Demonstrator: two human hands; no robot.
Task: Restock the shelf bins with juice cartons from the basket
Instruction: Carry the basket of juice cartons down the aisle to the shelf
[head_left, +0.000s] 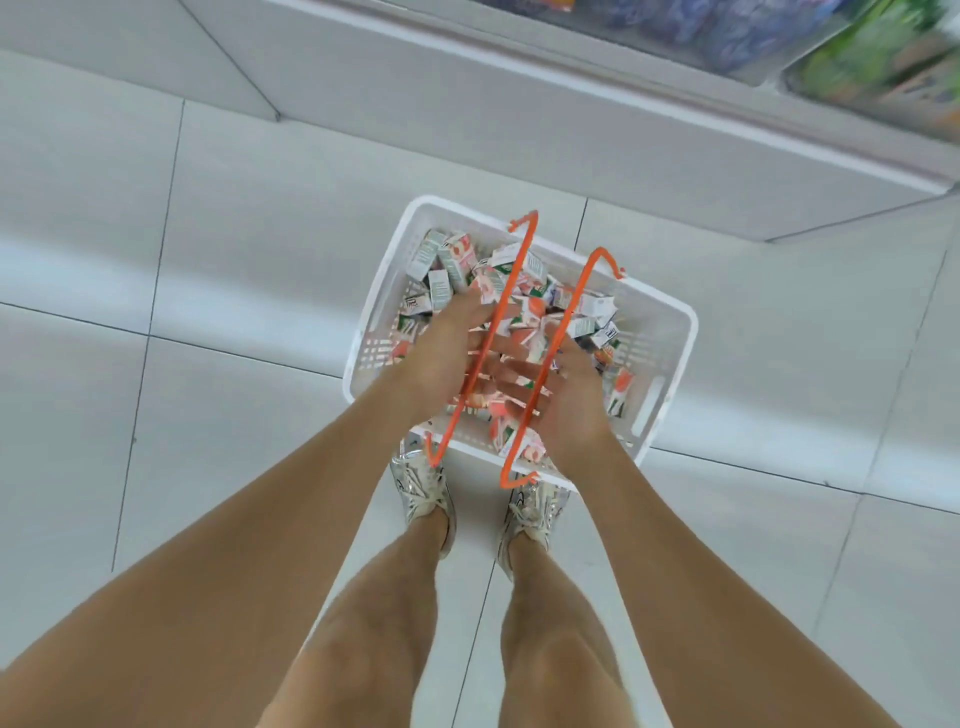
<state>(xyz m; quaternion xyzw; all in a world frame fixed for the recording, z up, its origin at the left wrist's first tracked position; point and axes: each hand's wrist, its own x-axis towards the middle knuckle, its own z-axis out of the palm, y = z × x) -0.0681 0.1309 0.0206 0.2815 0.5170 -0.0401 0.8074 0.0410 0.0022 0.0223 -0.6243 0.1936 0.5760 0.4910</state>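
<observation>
One white basket (647, 358) stands on the pale tiled floor (234, 260), just beyond the person's two shoes (423, 488), with its near edge over the toes. It holds a loose heap of small juice cartons (452, 260), too many and too jumbled to count, mostly white with red and green print. Its two orange handles (521, 260) stand raised side by side, running from far to near across the basket. Two bare hands reach down over it. The left hand (447, 353) is over the left half, its fingers stretched out towards the cartons; the right hand (563, 410) is over the near right part, its fingers spread wide and pointing left. Both are blurred, and neither can be seen gripping a carton or a handle. At the far right, the white shelf base (571, 130) carries blurred green packs (883, 52) beside purple ones
</observation>
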